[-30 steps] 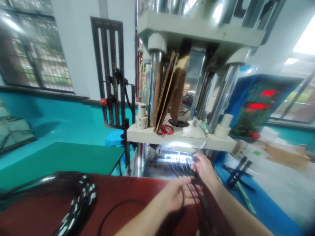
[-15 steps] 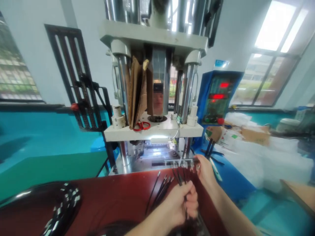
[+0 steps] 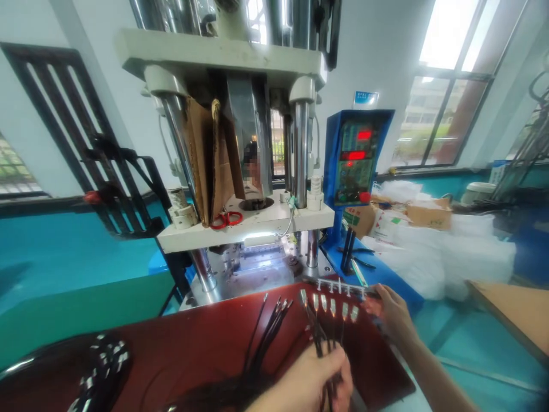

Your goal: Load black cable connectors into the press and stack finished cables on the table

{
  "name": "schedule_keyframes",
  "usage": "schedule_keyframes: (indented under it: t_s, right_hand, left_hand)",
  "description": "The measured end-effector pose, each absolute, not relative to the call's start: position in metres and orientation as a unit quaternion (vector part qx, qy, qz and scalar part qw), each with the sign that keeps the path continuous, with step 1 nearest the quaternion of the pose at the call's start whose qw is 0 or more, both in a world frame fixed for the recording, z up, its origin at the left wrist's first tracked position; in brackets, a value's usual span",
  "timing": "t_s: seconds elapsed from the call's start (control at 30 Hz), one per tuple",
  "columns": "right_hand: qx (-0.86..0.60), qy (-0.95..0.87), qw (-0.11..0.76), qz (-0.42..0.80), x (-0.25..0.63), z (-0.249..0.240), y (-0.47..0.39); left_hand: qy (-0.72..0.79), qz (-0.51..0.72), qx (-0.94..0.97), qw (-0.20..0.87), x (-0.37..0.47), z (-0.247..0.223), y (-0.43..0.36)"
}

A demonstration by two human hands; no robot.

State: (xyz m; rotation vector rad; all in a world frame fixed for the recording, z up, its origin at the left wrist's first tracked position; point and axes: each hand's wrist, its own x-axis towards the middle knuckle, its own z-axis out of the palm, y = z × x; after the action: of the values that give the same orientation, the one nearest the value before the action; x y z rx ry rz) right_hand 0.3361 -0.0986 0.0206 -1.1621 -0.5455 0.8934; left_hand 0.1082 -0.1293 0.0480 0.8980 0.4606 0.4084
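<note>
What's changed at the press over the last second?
The right hand has brought the slim bar out from the press, rightward. The left hand, open before, has closed around the black cables; their metal ends now sit apart from the bar. Red scissors and cardboard stayed put.

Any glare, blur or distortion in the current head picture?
Head view throughout: upper window panes burn out to white; the lamp below the white plate glares; red displays bloom unreadably; the right hand looks soft, metal cable ends beyond the left hand are distinguishable; the left chrome column leans, probably wide-angle stretch or camera tilt.
</note>
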Motion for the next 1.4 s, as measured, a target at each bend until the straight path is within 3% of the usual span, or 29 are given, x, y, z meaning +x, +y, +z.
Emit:
schedule_keyframes:
  t_s: [0.07, 0.17, 0.23, 0.33, 0.5, 0.7, 0.77, 0.87, 0.93, 1.0, 1.1, 1.17, 1.33, 1.4]
  right_hand:
    - [-0.547, -0.257, 0.681, 0.413, 0.346, 0.011, -0.114]
    - [-0.599, -0.343, 0.602, 0.401, 0.362, 0.0, -0.134]
    - [-0.642, -0.437, 0.536, 0.332, 0.373, -0.008, -0.142]
    - [-0.678, -0.56, 0.438, 0.187, 0.383, -0.016, -0.149]
    - [-0.663, -0.669, 0.335, 0.001, 0.362, -0.006, -0.146]
    - [-0.62, -0.744, 0.249, -0.007, 0.313, 0.024, -0.114]
    - [-0.61, -0.738, 0.287, 0.015, 0.306, 0.031, -0.107]
    - [-0.606, -0.671, 0.426, 0.018, 0.306, 0.052, -0.11]
    - [-0.599, -0.619, 0.507, -0.028, 0.314, 0.073, -0.123]
    - [-0.596, -0.598, 0.524, -0.11, 0.33, 0.092, -0.141]
    - [-0.666, -0.568, 0.394, -0.28, 0.358, 0.102, -0.166]
    - [-0.711, -0.558, 0.288, -0.316, 0.369, 0.091, -0.174]
    - [-0.686, -0.69, 0.21, -0.097, 0.329, 0.036, -0.155]
    - [-0.691, -0.698, 0.16, -0.099, 0.301, 0.023, -0.139]
  left_hand:
    - [0.272, 0.241, 0.503, 0.784, 0.112, 0.058, -0.115]
    - [0.379, 0.303, 0.672, 0.56, 0.119, 0.06, -0.08]
    - [0.438, 0.293, 0.737, 0.422, 0.125, 0.053, -0.056]
    - [0.471, 0.243, 0.778, 0.338, 0.134, 0.041, -0.035]
    - [0.453, 0.212, 0.807, 0.315, 0.139, 0.035, -0.035]
    - [0.453, 0.198, 0.818, 0.294, 0.138, 0.035, -0.037]
    - [0.46, 0.193, 0.819, 0.284, 0.138, 0.034, -0.038]
    - [0.459, 0.18, 0.825, 0.276, 0.138, 0.035, -0.039]
    - [0.455, 0.169, 0.832, 0.27, 0.138, 0.038, -0.04]
    - [0.456, 0.16, 0.835, 0.264, 0.138, 0.04, -0.04]
    - [0.461, 0.153, 0.834, 0.264, 0.139, 0.042, -0.04]
    - [0.46, 0.151, 0.836, 0.26, 0.14, 0.042, -0.04]
    - [0.455, 0.149, 0.844, 0.241, 0.14, 0.041, -0.042]
    - [0.455, 0.15, 0.846, 0.235, 0.14, 0.041, -0.042]
